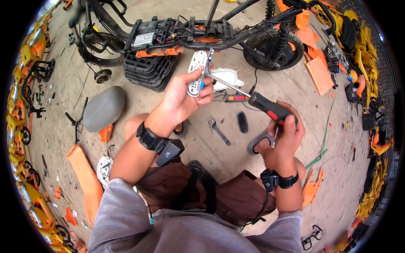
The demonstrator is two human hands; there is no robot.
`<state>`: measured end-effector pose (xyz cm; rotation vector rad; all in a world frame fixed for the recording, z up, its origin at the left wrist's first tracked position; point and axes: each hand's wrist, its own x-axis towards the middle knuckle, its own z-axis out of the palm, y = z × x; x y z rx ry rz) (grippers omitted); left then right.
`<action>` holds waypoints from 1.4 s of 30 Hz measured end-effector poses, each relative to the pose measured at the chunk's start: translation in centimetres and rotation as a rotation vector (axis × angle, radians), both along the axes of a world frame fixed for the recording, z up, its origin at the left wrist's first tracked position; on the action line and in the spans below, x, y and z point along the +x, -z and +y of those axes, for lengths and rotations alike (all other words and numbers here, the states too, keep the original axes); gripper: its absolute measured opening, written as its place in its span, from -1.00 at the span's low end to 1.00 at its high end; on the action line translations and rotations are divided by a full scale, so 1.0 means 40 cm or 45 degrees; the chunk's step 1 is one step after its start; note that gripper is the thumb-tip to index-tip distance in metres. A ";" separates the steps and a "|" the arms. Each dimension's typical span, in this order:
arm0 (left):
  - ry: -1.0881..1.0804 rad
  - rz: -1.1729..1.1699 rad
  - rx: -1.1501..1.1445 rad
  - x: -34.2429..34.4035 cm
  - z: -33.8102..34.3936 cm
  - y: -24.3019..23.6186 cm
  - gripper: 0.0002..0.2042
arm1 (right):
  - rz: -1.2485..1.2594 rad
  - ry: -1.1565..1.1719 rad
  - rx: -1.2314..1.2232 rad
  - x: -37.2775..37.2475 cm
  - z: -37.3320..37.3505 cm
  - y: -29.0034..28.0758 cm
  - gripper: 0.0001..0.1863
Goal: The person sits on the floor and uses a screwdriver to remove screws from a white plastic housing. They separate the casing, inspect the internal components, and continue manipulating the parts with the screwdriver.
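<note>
Seemingly mid screw-work: right hand (289,128), grip wrapped round the black-and-red handle of a steel-shafted screwdriver (263,105), points the tip toward 10 o'clock, at the edge of an oblong white perforated part (195,72). That part is at 12 o'clock from the wearer, above the floor (194,145), pinched in the left hand's (182,95) narrow grip. Tip seated or just beside: can't tell. Next move likely calls for steady left hold, shaft lined up, wrist twist. Grey metal wrench (219,131) lies at 5 o'clock from the part.
</note>
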<state>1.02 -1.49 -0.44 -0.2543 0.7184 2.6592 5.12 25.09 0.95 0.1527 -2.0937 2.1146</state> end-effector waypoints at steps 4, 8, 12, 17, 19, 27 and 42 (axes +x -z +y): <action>0.030 0.013 -0.003 -0.001 0.007 0.005 -0.67 | -0.223 -0.022 -0.195 -0.018 0.003 -0.016 -0.54; 0.040 0.014 -0.008 -0.004 0.006 0.006 -0.67 | -0.248 0.012 -0.175 -0.022 -0.015 -0.029 -0.55; 0.033 0.010 -0.010 -0.004 0.005 0.004 -0.66 | -0.393 -0.011 -0.127 -0.026 -0.002 -0.036 -0.57; 0.039 -0.006 -0.028 0.001 0.011 0.000 -0.66 | -0.387 -0.007 -0.098 -0.031 0.004 -0.033 -0.58; 0.064 0.020 0.005 -0.004 0.009 0.003 -0.72 | -0.305 0.017 -0.103 -0.029 0.003 -0.024 -0.58; 0.094 0.030 0.037 -0.001 0.012 0.011 -0.74 | -0.433 0.094 -0.133 -0.044 0.011 -0.016 -0.61; 0.067 0.009 0.103 0.006 0.024 -0.007 -0.57 | -0.269 0.122 -0.218 -0.041 0.008 0.002 -0.62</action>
